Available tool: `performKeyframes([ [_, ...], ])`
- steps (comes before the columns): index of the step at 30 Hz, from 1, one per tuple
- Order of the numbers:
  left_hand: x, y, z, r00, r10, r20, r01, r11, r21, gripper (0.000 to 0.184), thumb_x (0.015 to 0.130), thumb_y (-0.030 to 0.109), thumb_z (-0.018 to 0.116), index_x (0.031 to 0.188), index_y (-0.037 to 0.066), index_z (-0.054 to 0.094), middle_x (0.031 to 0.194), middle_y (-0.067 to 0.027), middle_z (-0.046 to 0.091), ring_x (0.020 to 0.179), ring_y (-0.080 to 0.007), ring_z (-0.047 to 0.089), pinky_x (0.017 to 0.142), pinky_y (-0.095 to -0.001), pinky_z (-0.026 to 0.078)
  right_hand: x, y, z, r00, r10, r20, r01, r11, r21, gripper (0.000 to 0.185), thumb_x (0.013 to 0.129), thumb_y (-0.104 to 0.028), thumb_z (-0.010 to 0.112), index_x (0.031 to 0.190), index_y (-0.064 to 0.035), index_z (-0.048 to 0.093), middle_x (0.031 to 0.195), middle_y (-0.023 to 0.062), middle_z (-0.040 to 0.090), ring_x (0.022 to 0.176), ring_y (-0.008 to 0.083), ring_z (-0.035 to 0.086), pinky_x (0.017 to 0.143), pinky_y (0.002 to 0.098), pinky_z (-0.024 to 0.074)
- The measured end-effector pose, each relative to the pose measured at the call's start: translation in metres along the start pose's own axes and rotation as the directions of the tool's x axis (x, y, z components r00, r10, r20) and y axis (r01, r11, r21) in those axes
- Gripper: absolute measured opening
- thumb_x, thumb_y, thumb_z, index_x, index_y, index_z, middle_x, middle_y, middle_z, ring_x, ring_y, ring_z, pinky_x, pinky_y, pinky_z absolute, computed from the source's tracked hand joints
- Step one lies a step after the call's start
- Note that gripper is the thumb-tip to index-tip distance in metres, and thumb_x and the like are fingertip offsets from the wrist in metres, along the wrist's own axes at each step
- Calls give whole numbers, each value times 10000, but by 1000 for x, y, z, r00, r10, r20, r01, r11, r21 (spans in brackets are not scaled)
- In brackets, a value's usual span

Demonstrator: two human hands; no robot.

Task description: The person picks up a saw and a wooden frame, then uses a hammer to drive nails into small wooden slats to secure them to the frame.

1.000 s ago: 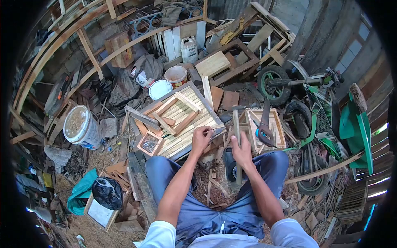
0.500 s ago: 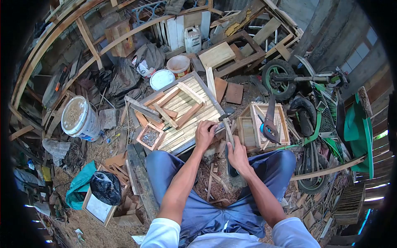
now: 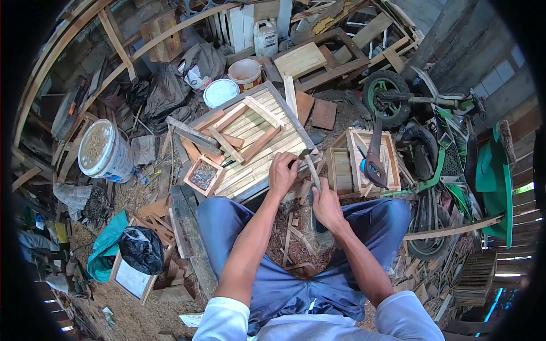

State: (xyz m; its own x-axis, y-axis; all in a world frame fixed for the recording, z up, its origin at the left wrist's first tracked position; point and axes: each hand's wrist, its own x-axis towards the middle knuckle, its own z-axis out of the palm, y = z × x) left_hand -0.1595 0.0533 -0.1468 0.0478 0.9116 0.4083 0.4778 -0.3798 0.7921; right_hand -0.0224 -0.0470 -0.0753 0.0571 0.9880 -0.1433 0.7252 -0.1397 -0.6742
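My right hand [image 3: 326,206] is closed around the wooden handle of a hammer [image 3: 312,170]. The hammer's dark head is at the near right edge of a low slatted wooden worktop [image 3: 284,116]. Just left of that head, my left hand [image 3: 283,173] has its fingertips pinched together over the edge; whatever they hold is too small to make out. On the worktop lies an angular wooden frame [image 3: 263,143] of joined strips. A small square wooden box [image 3: 204,174] of what look like nails sits at its left corner.
A handsaw [image 3: 373,153] lies across a wooden box frame [image 3: 392,162] to the right, with a green-framed motorbike [image 3: 438,165] beyond. Buckets [image 3: 105,150] stand left and behind. Wood scraps and sawdust cover the ground. A black plastic bag [image 3: 141,250] lies at left.
The hammer's head has shifted slightly left and turned, closer to my left fingertips. My left hand stays pinched at the worktop edge. The whole view has shifted a little.
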Motion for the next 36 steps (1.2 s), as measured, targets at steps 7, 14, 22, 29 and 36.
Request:
performKeyframes([
  [7,-1,1,-1,1000,7,-11,-7,1000,-23,93,784,94,718,825,16,690,861,-116,666,856,-307,587,782,-385,467,-4,-11,-5,995,-56,-78,58,998,21,267,976,-151,468,1175,13,399,832,362,601,832,545,578,718,598,433],
  [14,1,-2,1,1000,21,-8,-21,1000,8,99,789,105,716,829,19,693,856,-111,667,846,-306,584,775,-388,466,-2,-11,-10,1000,23,-5,-23,999,-40,269,982,-170,449,1172,9,386,857,366,602,840,551,573,727,605,431],
  [22,2,1,0,1000,25,-16,-25,1000,6,96,783,99,713,824,17,685,850,-111,661,841,-307,578,778,-387,465,1,-2,-4,1000,27,12,-26,997,-72,236,975,-173,462,1113,5,389,817,362,597,814,554,571,709,617,422],
  [29,0,2,-2,999,37,-9,-37,999,-12,92,777,87,718,841,23,702,851,-115,661,831,-311,580,773,-395,468,-2,-8,-7,1000,23,-20,-24,999,-47,213,975,-175,460,1076,-1,389,795,361,597,810,555,571,711,616,427],
  [36,1,4,-2,1000,8,5,-8,1000,-3,88,767,76,717,831,20,694,864,-112,672,854,-308,588,788,-387,470,-3,-20,-17,993,-6,-115,16,996,93,229,970,-168,455,1121,-7,393,807,367,594,814,562,567,726,627,416],
])
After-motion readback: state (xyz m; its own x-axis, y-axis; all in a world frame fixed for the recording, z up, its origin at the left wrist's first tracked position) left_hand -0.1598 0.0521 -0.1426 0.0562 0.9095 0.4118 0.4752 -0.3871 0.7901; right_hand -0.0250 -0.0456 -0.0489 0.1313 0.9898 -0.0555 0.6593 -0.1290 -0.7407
